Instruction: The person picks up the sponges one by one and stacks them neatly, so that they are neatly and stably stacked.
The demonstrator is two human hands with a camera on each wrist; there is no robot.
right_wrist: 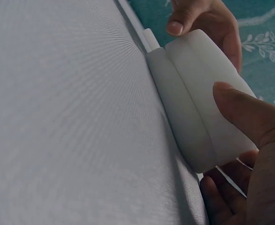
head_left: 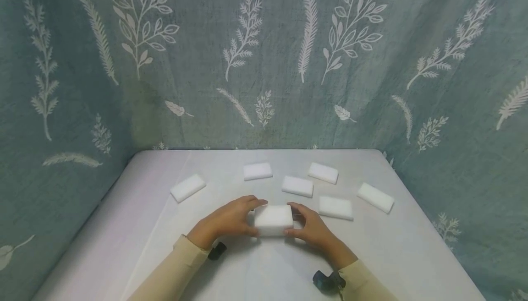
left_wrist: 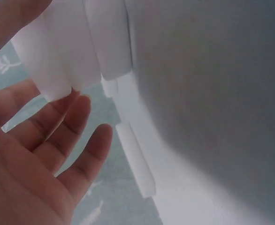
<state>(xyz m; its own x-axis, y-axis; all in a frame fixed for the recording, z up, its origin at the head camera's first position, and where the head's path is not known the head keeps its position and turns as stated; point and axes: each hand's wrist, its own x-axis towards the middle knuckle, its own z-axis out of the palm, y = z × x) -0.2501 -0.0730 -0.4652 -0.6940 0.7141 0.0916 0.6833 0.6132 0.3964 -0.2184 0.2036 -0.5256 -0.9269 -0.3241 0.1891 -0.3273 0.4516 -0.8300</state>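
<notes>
A stack of white sponge blocks (head_left: 273,221) stands near the middle of the table, long sides facing front and back. My left hand (head_left: 233,218) holds its left end, thumb at the front and fingers behind. At the opposite end my right hand (head_left: 311,227) grips the stack the same way. In the right wrist view, the right thumb (right_wrist: 236,110) presses on the upper part, above the bottom sponge block (right_wrist: 184,117). Three layers show in the left wrist view, the lowest (left_wrist: 110,42) lying against the table.
Several single white sponge blocks lie flat about the stack: one to the left (head_left: 188,188), others behind it (head_left: 257,171) and to the right (head_left: 336,207). A leaf-patterned green curtain (head_left: 264,62) encloses the table (head_left: 231,278) at the back and sides.
</notes>
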